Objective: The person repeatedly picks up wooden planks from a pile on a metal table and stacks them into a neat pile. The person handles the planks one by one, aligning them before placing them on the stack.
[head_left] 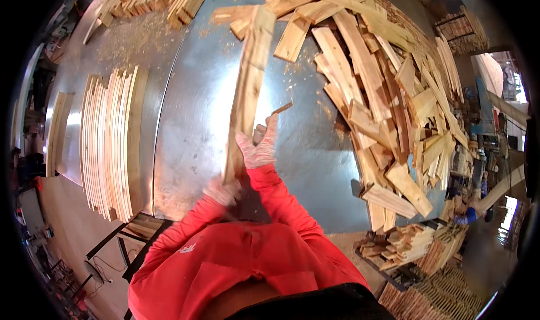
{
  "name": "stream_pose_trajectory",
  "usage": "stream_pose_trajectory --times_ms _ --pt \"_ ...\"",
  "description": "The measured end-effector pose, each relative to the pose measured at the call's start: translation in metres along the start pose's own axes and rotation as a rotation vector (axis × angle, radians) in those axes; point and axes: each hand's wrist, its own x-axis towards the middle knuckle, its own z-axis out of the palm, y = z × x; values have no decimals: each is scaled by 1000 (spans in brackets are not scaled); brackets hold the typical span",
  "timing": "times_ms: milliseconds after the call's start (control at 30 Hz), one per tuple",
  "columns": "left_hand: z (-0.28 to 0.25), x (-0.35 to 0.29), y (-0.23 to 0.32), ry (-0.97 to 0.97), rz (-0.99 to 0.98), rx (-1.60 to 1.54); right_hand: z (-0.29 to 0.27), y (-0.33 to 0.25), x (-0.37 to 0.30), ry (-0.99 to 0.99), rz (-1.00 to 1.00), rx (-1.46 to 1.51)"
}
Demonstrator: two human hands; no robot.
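Observation:
A long wooden board (pixel 251 72) reaches away from me over the metal tabletop, its near end close to my body. My left hand (pixel 223 192), gloved and blurred by motion, is closed around that near end; its fingers show poorly. Farther up the board's right side is my right hand (pixel 260 147), in a pale streaked glove. Its thumb rests against the board, while the index finger stretches forward, apart from the thumb, and the other fingers are partly bent. A thin brown wood strip (pixel 283 108) lies at the index fingertip, apparently touching it.
A large loose heap of boards (pixel 365 89) covers the table's right side. On the left stands a neat row of boards (pixel 109 145), with more stacked boards (pixel 152 2) at the far left. A seam (pixel 163 103) crosses the metal tabletop (pixel 191 129). Stacked wood (pixel 413 244) is at lower right.

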Motion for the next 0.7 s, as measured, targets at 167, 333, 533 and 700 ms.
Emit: stream_pose_trajectory --times_ms 167,333,533,700 --pt "-33 114 207 120 313 242 -79 -4 76 -27 -269 -116" --pt "-84 310 361 556 414 373 -127 -6 126 -166 -234 -341" --pt "-6 383 378 609 658 1573 -121 -57 325 -128 -396 -504" --pt "17 425 383 394 666 1480 -56 -63 571 -158 -471 -972"
